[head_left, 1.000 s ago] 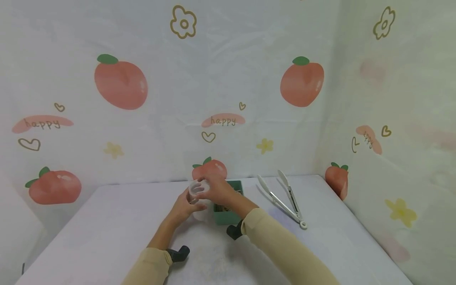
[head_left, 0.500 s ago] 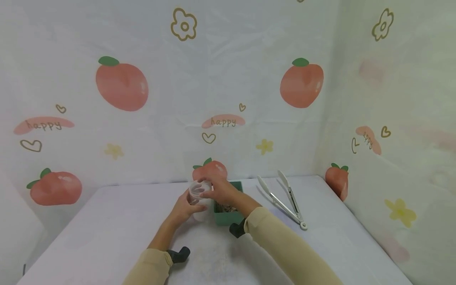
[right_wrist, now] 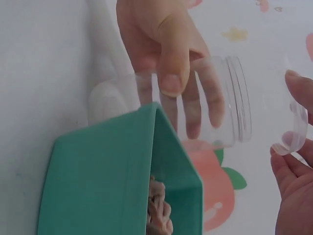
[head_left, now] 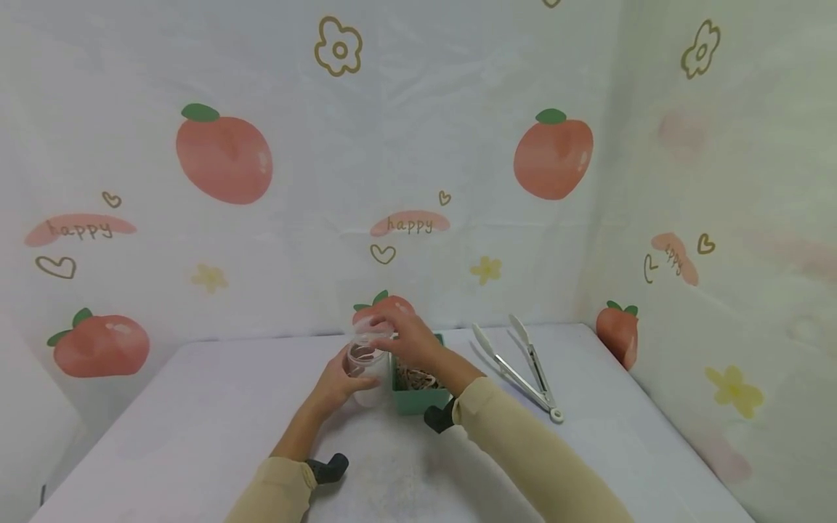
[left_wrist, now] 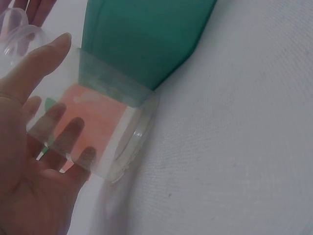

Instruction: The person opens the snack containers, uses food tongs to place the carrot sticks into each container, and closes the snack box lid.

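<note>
My left hand (head_left: 335,383) grips a clear plastic jar (right_wrist: 239,98) round its side; the jar stands upright on the white table. Through its wall, the left wrist view shows the fingers behind the jar (left_wrist: 105,129). My right hand (head_left: 410,343) pinches a clear round lid (right_wrist: 297,128) by its edge. The lid is held apart from the threaded mouth of the jar, a short way above it. Just right of the jar stands a green box (head_left: 418,403) with brownish, tangled strips (head_left: 415,379) inside, partly hidden by my right hand and forearm.
Silver tongs (head_left: 523,374) with pale tips lie spread on the right of the table (head_left: 216,407). A white cloth backdrop (head_left: 418,145) printed with fruit stands directly behind the table and along its right side.
The lid has come up off the jar in my right hand, which has shifted slightly up and right. My left hand has kept its hold on the jar.
</note>
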